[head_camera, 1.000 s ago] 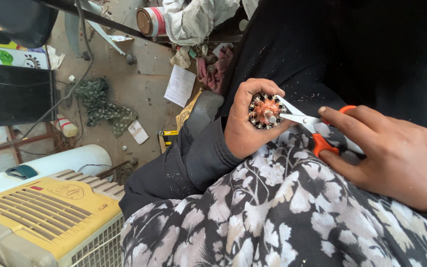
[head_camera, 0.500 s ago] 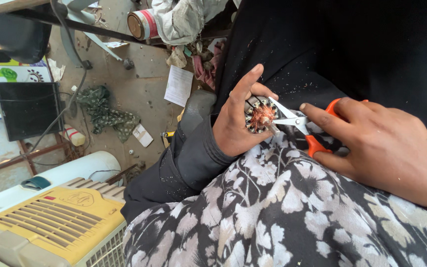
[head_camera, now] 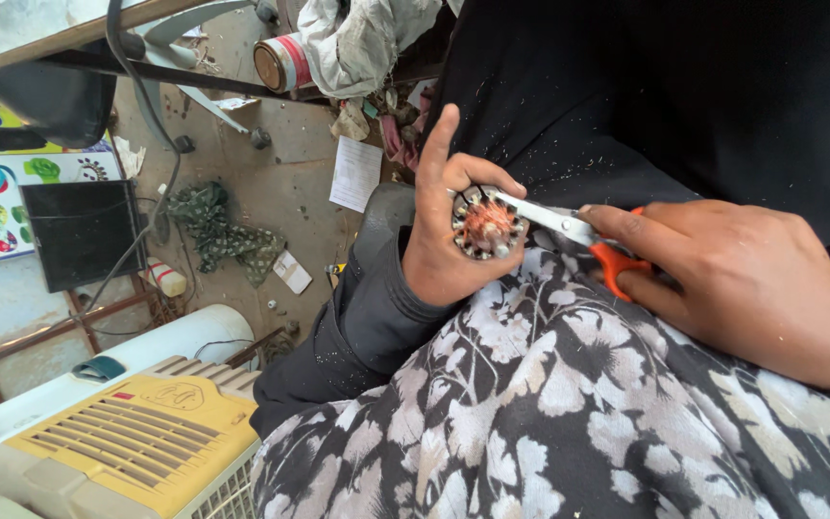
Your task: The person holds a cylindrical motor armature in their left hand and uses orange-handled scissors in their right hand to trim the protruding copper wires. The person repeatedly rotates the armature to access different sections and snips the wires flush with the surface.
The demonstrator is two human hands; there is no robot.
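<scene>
The left hand (head_camera: 444, 245) has its fingers clamped round a copper-wound motor stator (head_camera: 487, 223); from three o'clock, the right hand (head_camera: 751, 284), fingers closed on orange-handled scissors (head_camera: 583, 235), snips windings. Next comes careful blade placement.

Stator (head_camera: 488, 223) in left hand (head_camera: 444, 240), scissors (head_camera: 583, 235) in right hand (head_camera: 742, 279) beside it, both above lap; heater (head_camera: 127, 437) lower left

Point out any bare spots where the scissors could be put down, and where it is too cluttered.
Bare floor lies between the green rag and the white paper. The lap below both hands is free cloth. The yellow grille offers a flat top. It is crowded up by the tin can and grey cloth, and around the left hand holding the coil.
</scene>
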